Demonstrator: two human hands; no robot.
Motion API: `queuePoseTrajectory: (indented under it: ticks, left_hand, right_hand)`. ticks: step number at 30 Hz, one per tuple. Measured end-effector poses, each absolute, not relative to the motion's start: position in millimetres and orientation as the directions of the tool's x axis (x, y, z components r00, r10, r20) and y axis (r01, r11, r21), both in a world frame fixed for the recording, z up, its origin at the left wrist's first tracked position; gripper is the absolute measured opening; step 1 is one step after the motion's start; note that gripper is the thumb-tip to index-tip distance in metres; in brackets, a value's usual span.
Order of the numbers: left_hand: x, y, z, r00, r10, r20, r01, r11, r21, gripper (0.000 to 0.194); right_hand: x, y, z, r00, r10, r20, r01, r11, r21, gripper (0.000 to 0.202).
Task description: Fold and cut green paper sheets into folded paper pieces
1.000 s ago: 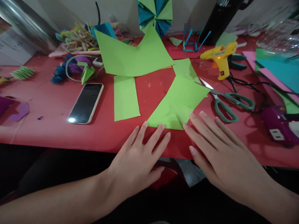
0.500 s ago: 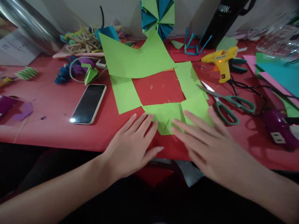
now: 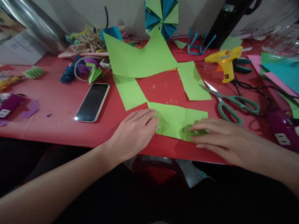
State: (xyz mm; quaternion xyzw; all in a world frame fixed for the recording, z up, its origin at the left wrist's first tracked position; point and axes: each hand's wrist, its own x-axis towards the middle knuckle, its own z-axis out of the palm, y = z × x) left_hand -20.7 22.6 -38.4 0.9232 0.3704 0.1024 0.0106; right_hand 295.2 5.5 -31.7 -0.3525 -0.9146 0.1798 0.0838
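Note:
A creased green paper strip lies near the front edge of the red table. My left hand rests at its left end, palm down. At the strip's right end is my right hand, its fingers spread and touching the paper. Behind the strip lie a left green piece, a right green piece and a larger green sheet with a curved cut in its back edge. Green-handled scissors lie open beside the right piece.
A phone lies at the left. A yellow glue gun with black cords is at the right, near a black bottle. Sticks and a blue-green paper rosette stand at the back. Purple devices are at both sides.
The front green strip has come away from the right piece and now lies more slanted. My right hand has moved right along it, and my left hand has shifted slightly onto its left end.

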Motion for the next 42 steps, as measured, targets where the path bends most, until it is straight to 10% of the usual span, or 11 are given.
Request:
queuePoseTrajectory:
  ticks: [11, 28, 42]
  left_hand:
    - [-8, 13, -31, 0.86, 0.508, 0.042, 0.5, -0.857, 0.128, 0.047]
    - [15, -14, -45, 0.819, 0.574, 0.024, 0.555, -0.801, 0.226, 0.068]
    - [15, -22, -48, 0.787, 0.614, 0.057, 0.587, -0.775, 0.235, 0.07]
  right_hand:
    - [314, 6, -37, -0.737, 0.673, 0.061, 0.629, 0.716, -0.303, 0.045]
    - [272, 18, -41, -0.419, 0.902, 0.101, 0.693, 0.389, -0.607, 0.028]
    - [269, -6, -61, -0.236, 0.904, 0.358, 0.892, 0.347, -0.289, 0.053]
